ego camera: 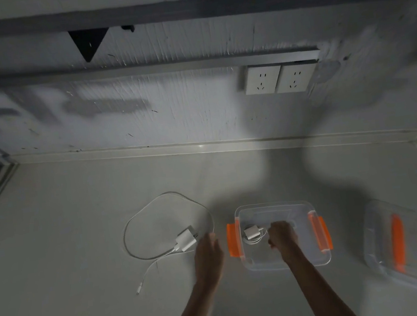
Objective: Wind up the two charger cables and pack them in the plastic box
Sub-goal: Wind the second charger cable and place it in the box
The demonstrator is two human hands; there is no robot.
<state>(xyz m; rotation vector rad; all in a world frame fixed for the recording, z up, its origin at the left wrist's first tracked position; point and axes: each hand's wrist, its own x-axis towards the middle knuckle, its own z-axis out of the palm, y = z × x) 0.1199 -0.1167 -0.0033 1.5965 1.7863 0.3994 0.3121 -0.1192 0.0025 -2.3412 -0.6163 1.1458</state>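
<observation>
A clear plastic box (313, 256) with orange side latches stands on the grey counter. Inside it lies a white charger with its cable wound up (252, 233). My right hand (282, 235) hangs over the box with its fingers curled, just right of that charger; whether it touches the cable is hidden. A second white charger (186, 240) lies left of the box, its cable (141, 219) spread in a loose loop with the plug end trailing forward. My left hand (209, 250) is stretched out with straight fingers between this charger and the box, holding nothing.
The box's clear lid (383, 264) with an orange handle lies to the right on the counter. Two wall sockets (278, 79) sit on the back wall. A raised lip runs along the counter's back edge. A dark object is at the far left.
</observation>
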